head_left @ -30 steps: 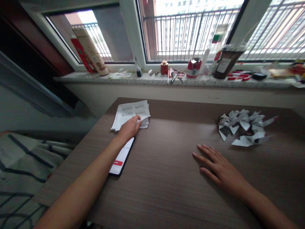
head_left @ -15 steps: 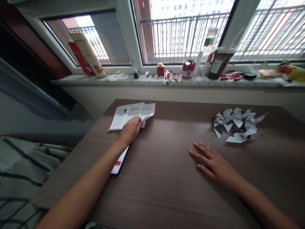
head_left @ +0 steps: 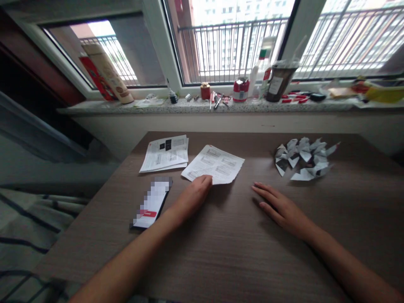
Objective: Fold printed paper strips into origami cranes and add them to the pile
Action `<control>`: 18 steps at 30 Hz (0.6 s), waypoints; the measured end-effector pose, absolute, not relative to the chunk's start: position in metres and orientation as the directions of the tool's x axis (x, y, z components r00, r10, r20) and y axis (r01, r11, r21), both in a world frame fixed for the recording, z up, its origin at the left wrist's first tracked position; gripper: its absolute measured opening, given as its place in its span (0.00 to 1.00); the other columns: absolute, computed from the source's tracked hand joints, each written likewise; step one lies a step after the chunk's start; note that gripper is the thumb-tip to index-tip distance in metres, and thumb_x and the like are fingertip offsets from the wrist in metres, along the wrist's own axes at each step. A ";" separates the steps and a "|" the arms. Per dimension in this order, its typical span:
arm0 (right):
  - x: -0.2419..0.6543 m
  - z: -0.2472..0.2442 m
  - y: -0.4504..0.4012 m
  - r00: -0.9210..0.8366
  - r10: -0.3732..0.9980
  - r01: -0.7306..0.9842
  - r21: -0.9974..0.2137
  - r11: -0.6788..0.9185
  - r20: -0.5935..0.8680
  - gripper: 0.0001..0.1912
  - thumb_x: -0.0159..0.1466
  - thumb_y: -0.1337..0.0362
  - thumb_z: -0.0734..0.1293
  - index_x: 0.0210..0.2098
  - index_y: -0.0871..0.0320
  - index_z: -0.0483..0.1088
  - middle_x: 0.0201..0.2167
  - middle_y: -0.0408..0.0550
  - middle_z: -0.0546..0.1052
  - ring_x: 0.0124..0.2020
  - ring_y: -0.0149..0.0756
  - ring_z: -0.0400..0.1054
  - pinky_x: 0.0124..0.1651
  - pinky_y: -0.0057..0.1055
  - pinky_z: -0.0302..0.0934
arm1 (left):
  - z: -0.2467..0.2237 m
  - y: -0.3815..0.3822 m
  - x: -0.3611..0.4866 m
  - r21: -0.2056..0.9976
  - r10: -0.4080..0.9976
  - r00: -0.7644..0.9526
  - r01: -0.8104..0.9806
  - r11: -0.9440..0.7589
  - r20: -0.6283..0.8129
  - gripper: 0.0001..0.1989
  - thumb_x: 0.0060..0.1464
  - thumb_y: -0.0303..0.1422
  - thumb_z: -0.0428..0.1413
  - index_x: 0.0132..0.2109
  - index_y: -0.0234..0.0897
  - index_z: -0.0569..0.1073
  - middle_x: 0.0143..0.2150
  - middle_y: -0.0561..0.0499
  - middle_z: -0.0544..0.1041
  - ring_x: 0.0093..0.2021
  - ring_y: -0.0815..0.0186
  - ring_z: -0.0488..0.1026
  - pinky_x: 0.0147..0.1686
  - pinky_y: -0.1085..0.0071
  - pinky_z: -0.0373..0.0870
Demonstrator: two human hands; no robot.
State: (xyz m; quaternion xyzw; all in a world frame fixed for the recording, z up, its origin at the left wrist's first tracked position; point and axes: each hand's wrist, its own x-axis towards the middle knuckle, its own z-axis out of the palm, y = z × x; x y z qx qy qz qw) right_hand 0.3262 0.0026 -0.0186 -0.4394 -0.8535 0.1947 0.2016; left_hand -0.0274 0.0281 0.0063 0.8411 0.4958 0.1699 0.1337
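Note:
My left hand (head_left: 198, 191) pinches the near edge of a printed paper sheet (head_left: 217, 164), which lies over the middle-left of the brown table (head_left: 221, 244). A small stack of printed papers (head_left: 166, 153) rests at the table's back left. Nearer to me, a phone (head_left: 153, 204) lies beside my left forearm, its screen partly pixelated. On the right, my right hand (head_left: 282, 208) hovers at or rests on the tabletop, fingers stretched out and holding nothing. Beyond it sits a ring of folded paper pieces (head_left: 304, 158).
Along the back, a stone windowsill (head_left: 189, 107) carries a tan cylinder (head_left: 109, 73), a red can (head_left: 240, 89), a dark drink cup (head_left: 280, 82), a clear bottle (head_left: 262, 69) and red-handled tools (head_left: 295, 99). Striped fabric (head_left: 31, 227) hangs at the left.
My left hand has moved right and nearer with one sheet, away from the stack. The phone now shows more fully. My right hand's fingers are closer to each other, and the view has shifted slightly.

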 end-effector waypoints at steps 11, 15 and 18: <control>0.323 -0.014 0.006 -0.557 0.787 0.646 -0.457 0.611 0.265 0.27 0.76 0.57 0.59 0.73 0.43 0.56 0.75 0.48 0.59 0.74 0.49 0.55 0.71 0.57 0.57 | 0.005 0.004 0.004 0.440 0.679 0.712 0.560 -0.702 0.178 0.15 0.69 0.25 0.45 0.58 0.37 0.69 0.61 0.38 0.74 0.63 0.54 0.71 0.63 0.53 0.71; 0.322 -0.020 0.008 -0.611 0.750 0.650 -0.381 0.657 0.252 0.27 0.76 0.58 0.60 0.73 0.42 0.57 0.75 0.46 0.58 0.76 0.49 0.49 0.74 0.58 0.52 | 0.005 0.001 0.002 0.450 0.643 0.740 0.514 -0.730 0.199 0.14 0.66 0.23 0.47 0.55 0.36 0.70 0.62 0.38 0.73 0.64 0.55 0.71 0.67 0.49 0.67; 0.321 -0.023 0.007 -0.625 0.745 0.666 -0.338 0.665 0.234 0.28 0.75 0.57 0.61 0.73 0.41 0.58 0.75 0.44 0.57 0.75 0.49 0.52 0.74 0.58 0.51 | 0.008 0.001 -0.002 0.495 0.632 0.752 0.484 -0.722 0.187 0.14 0.61 0.22 0.51 0.51 0.38 0.72 0.65 0.39 0.72 0.66 0.54 0.68 0.67 0.48 0.66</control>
